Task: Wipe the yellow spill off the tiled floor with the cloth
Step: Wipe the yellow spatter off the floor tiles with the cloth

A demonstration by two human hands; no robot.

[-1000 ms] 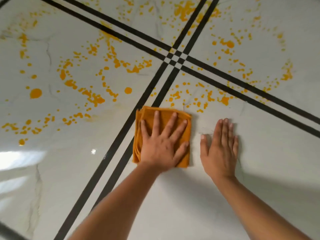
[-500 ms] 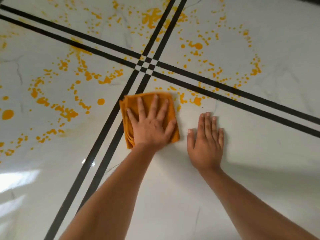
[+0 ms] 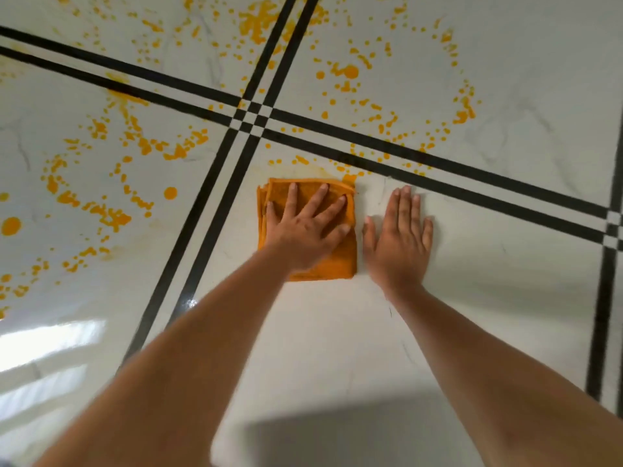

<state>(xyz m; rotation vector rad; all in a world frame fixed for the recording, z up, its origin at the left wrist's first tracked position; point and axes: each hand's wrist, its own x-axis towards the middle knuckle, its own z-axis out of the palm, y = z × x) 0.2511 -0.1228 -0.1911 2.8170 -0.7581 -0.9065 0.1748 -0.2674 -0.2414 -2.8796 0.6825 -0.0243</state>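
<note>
A folded orange cloth [image 3: 340, 264] lies flat on the white tiled floor [image 3: 337, 348], just below the crossing of the black double lines. My left hand [image 3: 306, 227] presses on it with spread, straight fingers. Flat on the bare tile just right of the cloth rests my right hand [image 3: 399, 234], fingers together, holding nothing. The yellow spill [image 3: 101, 210] is scattered in drops and blotches over the left tile, and yellow drops [image 3: 350, 72] also cover the tiles beyond the crossing. A faint yellow smear [image 3: 303, 170] lies right above the cloth.
Black double lines [image 3: 251, 117] cross above the cloth, and a second crossing [image 3: 612, 230] shows at the right edge. Bright window glare [image 3: 43, 342] reflects on the floor at the lower left. A shadow falls on the near tile.
My left hand has pushed the cloth forward and to the right over the drops near the crossing, leaving a faint smear. My right hand has shifted forward alongside it.
</note>
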